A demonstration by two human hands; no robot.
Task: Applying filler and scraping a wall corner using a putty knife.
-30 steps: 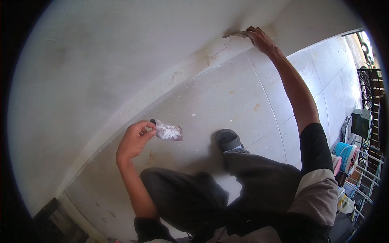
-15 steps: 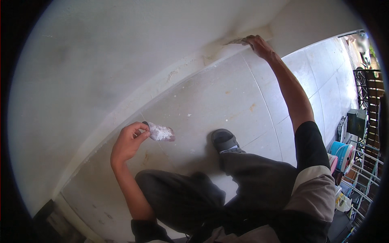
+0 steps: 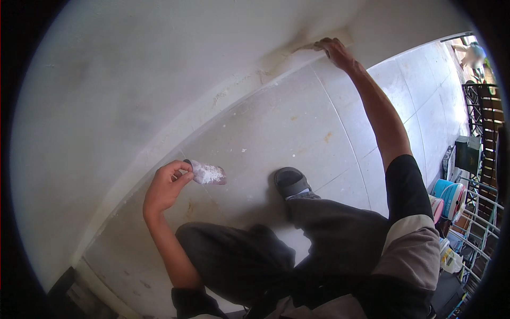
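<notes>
My left hand (image 3: 163, 187) is closed in a pinch on a putty knife, held above the floor near the wall. White paste (image 3: 208, 174) is spread across its flat blade (image 3: 220, 181). Stretched out to the far side, my right hand (image 3: 337, 54) is closed on a thin flat scraper (image 3: 305, 48). Its blade lies against the low band at the foot of the pale wall (image 3: 159, 80). Rough, patchy marks (image 3: 219, 97) show along that band, left of the scraper. Fingers hide most of both handles.
My sandalled foot (image 3: 291, 182) stands on the light tiled floor (image 3: 271, 127), which has small white specks. To the right are paint buckets (image 3: 447, 199), a metal rack (image 3: 478, 234), a dark green box (image 3: 467, 153) and a slatted wooden fence (image 3: 490, 114). Another person (image 3: 470, 55) is at the far right.
The whole view has shifted slightly. My right hand stays at the foot of the wall with the scraper, and the left hand keeps hold of the putty knife. More of the other person shows.
</notes>
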